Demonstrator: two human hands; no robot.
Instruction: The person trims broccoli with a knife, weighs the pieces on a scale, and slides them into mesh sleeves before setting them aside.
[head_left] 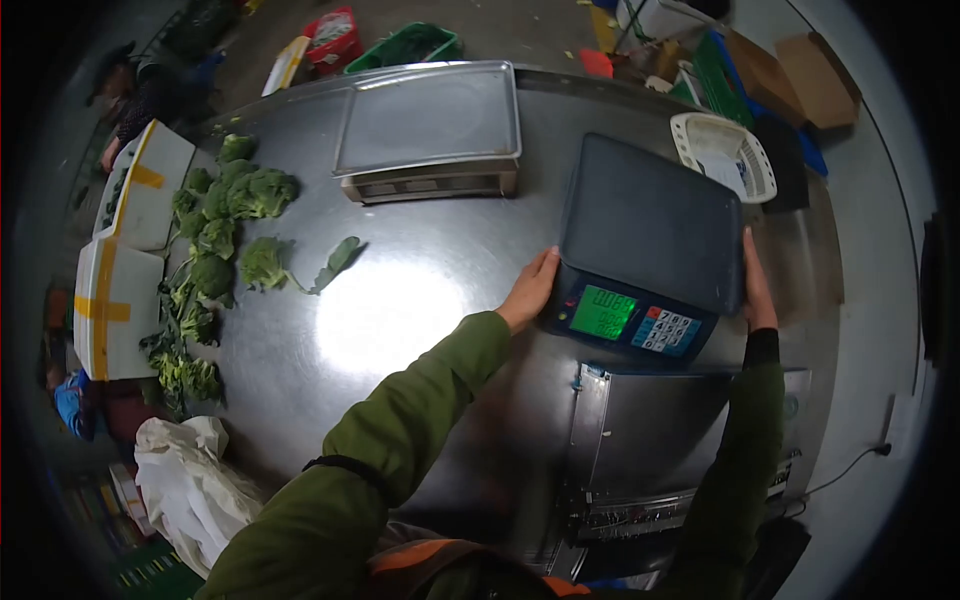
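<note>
A dark blue digital scale (650,220) with a lit green display and a keypad stands at an angle on the steel table. My left hand (530,290) grips its left edge near the display, the fingers partly hidden behind the casing. On the opposite side, my right hand (758,280) holds the right edge with its fingers along the side. Just below the scale is a metal machine (655,430) with a flat top. A second scale (430,120) with a steel tray stands farther back to the left.
Several broccoli heads (262,192) and a loose leaf (337,264) lie on the left of the steel table (480,235). White foam boxes (125,310) line that side, above a white bag (195,490). A white basket (725,155) sits behind the scale. A person (135,110) is at far left.
</note>
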